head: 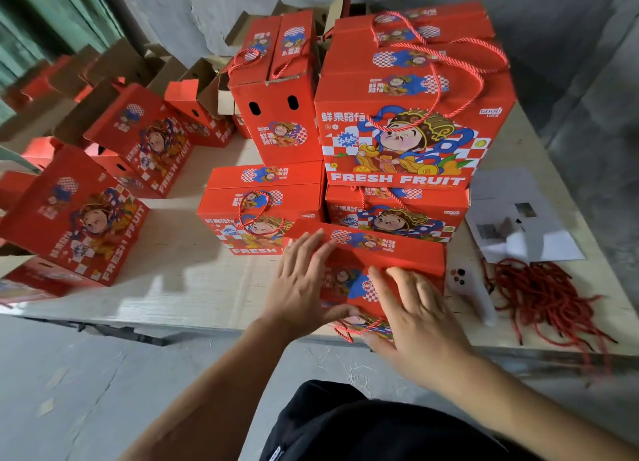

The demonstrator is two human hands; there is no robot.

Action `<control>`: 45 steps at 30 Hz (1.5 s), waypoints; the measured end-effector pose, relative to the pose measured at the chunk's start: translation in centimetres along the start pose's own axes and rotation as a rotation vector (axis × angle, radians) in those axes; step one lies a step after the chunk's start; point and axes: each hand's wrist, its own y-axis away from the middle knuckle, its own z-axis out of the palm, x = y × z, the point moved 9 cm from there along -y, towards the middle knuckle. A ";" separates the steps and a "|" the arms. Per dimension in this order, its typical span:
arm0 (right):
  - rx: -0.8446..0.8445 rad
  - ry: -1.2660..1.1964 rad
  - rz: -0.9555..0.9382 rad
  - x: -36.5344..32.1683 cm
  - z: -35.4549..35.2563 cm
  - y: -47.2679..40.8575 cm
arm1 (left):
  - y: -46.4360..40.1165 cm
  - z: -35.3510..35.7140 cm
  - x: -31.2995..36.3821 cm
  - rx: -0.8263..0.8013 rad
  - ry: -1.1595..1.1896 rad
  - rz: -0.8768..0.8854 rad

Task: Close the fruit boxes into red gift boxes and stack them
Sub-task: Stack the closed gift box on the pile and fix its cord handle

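A red gift box [408, 253] with cartoon print stands at the table's near edge. My left hand [301, 280] lies flat on its left top flap, fingers spread. My right hand [415, 315] presses flat on its right top, fingers apart, covering part of its red rope handle [345, 331]. Behind it stand closed red boxes: one low box [262, 201] on the left and a stack of two [408, 128] on the right, the upper one reading FRESH FRUIT. A tall closed box [276, 90] stands farther back.
Several open red boxes with raised cardboard flaps [100, 215] line the left of the pale wooden table [179, 280]. A heap of red rope handles [546, 294], a white phone [466, 284] and paper sheets [518, 218] lie at the right. Grey concrete floor is below.
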 end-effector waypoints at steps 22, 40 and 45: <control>-0.075 0.052 0.103 2.1 0.1 0.4 | -4.1 -1.2 -4.7 -0.301 -0.301 -0.230; 0.286 -0.095 -0.102 3.4 -1.4 1.7 | -1.7 0.9 -4.9 -0.663 0.270 -0.431; 0.432 -0.078 -0.073 3.1 -2.1 4.2 | -1.2 1.7 -4.9 -0.696 0.021 -0.444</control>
